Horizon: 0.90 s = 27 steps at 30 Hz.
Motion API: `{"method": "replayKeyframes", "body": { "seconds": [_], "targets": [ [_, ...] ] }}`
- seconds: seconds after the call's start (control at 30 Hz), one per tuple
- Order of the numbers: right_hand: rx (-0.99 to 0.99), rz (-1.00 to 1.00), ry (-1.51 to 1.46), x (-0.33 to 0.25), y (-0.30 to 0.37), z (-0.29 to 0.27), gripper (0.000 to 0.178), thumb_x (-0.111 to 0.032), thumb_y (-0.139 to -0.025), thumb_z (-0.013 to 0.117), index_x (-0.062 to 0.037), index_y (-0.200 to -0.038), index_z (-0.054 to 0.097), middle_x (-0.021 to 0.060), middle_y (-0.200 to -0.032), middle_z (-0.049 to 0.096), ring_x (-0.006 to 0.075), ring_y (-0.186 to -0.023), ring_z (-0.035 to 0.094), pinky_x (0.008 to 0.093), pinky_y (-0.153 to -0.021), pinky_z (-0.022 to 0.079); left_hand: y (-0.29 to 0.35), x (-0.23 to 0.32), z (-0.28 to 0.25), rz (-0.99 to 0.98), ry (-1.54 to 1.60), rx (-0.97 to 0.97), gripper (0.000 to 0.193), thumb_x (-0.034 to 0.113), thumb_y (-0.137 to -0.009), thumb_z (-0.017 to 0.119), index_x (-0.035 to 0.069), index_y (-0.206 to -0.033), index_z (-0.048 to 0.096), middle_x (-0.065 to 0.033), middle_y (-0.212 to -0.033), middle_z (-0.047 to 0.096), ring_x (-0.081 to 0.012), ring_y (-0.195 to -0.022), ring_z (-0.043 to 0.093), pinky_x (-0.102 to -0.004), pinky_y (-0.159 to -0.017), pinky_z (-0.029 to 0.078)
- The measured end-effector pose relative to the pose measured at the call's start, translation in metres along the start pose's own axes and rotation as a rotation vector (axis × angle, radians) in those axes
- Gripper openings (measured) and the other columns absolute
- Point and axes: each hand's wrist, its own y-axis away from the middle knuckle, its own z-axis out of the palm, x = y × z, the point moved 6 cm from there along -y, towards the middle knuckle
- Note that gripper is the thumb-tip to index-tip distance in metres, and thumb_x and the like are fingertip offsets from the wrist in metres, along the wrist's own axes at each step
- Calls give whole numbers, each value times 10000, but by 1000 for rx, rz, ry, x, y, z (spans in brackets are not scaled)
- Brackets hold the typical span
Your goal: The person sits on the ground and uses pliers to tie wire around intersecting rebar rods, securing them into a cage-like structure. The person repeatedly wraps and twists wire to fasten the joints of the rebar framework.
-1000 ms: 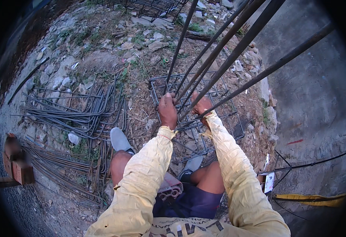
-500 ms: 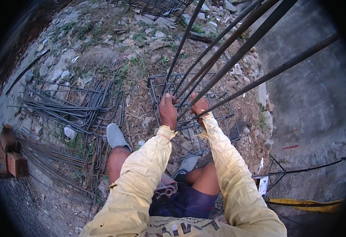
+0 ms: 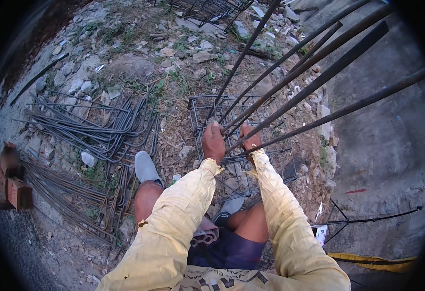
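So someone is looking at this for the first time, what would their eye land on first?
The long, dark, straight steel bars stand out first, fanning from the middle toward the upper right. Next come the person's bare left hand and bare right hand, by the bars' lower parts, with a rectangular grid of thin dark steel rods around them. A tangled heap of bent grey steel rods lies at left.

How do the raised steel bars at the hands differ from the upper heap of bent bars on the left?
Pose: the raised steel bars slant up from around the left hand and right hand; the bent bars lie on the ground.
Shape: the raised steel bars run nearly straight; the bent bars turn at corners.
Spacing: the raised steel bars fan apart; the bent bars overlap.
Both are slender and dark.
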Motion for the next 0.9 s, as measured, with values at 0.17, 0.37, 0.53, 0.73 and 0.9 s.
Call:
{"method": "replayKeyframes", "body": {
  "seconds": [0.17,0.37,0.53,0.73,0.9],
  "targets": [
    [48,202,-23,10,-3,-8,275,-259,-982,464,-55,-808,525,20,-667,473,119,-460,459,296,-407,394,0,8,8,-76,-26,-98,432,357,-1032,390,1,-885,584,-125,-768,638,-226,-721,610,-381,-709,457],
    [-75,344,-177,0,-16,26,329,-332,-981,470,-51,-848,575,21,-679,489,134,-455,461,290,-399,366,-60,-35,-9,-237,364,-225,415,408,-998,455,64,-821,604,-68,-746,641,-185,-736,606,-353,-737,468],
    [144,178,25,40,-79,-66,413,-479,-960,542,-90,-977,677,3,-713,580,100,-632,498,294,-560,401,-57,16,46,-274,36,-179,512,455,-996,478,-23,-830,559,-118,-759,578,-231,-766,575,-367,-731,463],
    [-83,200,-152,-5,-65,28,417,-485,-936,578,-116,-741,565,-38,-539,395,108,-429,359,281,-400,307,-93,-17,19,-180,23,86,495,403,-1018,395,-36,-1131,595,-272,-1104,634,-408,-1053,607,-445,-908,449],
    [92,239,-134,49,-79,8,420,-449,-890,656,-91,-684,580,-38,-485,367,103,-386,325,280,-380,232,-81,-29,24,-272,-48,4,485,380,-1025,370,-17,-1195,591,-212,-1026,658,-350,-954,629,-423,-849,463]
  ]
}}
